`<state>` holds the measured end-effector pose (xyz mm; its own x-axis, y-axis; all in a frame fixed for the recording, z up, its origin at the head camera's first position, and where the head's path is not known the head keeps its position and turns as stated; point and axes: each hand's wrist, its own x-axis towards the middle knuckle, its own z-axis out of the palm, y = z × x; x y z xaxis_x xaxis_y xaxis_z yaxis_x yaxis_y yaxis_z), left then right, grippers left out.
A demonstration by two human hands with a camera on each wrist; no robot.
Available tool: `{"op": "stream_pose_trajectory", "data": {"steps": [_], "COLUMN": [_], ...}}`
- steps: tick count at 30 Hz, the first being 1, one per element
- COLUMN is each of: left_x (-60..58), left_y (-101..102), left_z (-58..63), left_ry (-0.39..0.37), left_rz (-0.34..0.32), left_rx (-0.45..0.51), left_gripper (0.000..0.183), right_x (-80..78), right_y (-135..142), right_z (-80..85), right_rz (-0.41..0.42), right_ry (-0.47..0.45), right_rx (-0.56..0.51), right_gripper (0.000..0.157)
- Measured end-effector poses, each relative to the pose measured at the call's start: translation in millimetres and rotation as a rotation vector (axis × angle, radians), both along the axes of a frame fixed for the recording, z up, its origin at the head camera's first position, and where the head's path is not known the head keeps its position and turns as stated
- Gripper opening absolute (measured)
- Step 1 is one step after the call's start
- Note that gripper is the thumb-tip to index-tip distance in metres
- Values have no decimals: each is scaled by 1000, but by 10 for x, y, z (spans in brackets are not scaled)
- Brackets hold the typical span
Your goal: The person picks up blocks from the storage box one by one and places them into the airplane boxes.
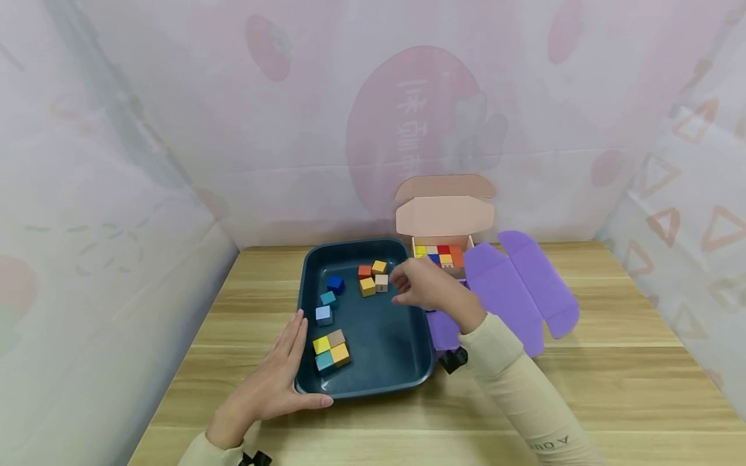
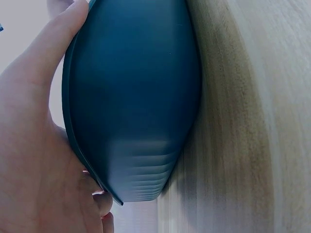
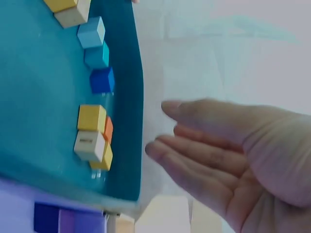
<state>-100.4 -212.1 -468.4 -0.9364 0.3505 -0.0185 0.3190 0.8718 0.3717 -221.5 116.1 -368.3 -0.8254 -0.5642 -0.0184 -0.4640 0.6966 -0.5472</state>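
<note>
My left hand (image 2: 34,131) spans a corner of the tray (image 2: 136,87).
My thumb (image 2: 63,26) touches its rim (image 2: 66,102); the blue, partly ribbed side meets the wooden tabletop (image 2: 238,121).

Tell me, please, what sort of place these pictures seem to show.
Likely a small booth set up for recording hand work: pale printed sheets enclose a wooden table on three sides, and a black wrist device is in view.

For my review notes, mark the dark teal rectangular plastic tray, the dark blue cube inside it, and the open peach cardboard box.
Dark teal rectangular plastic tray (image 1: 381,343): head view, bare floor.
Dark blue cube (image 3: 100,82): right wrist view, its larger visible face.
Open peach cardboard box (image 1: 445,217): head view, raised lid.
</note>
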Motion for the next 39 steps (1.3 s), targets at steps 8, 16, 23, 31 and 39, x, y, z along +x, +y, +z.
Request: {"op": "stream_pose_trajectory", "data": {"steps": [8,16,23,31,39], "left_x": [13,21,36,40,49], "left_y": [3,-15,-22,-34,-34], "left_z": [6,11,10,7,5], "left_ry": [-18,-17,-28,-14,-17], "left_rz": [-8,-11,-11,-30,-28], "left_rx": [4,2,6,13,18], "left_gripper": [145,144,144,145,144], "right_x": [-75,-86,-63,-52,-69], "right_y": [-421,-801,-1021,-1164,-1199], "right_z": [-52,-247,-418,-568,-635], "right_rz": [146,242,307,356,378], "right_ry": [13,-87,-131,-146,-120], "right_rx": [61,151,252,304,329], "right_gripper": [33,39,41,24,19]}}
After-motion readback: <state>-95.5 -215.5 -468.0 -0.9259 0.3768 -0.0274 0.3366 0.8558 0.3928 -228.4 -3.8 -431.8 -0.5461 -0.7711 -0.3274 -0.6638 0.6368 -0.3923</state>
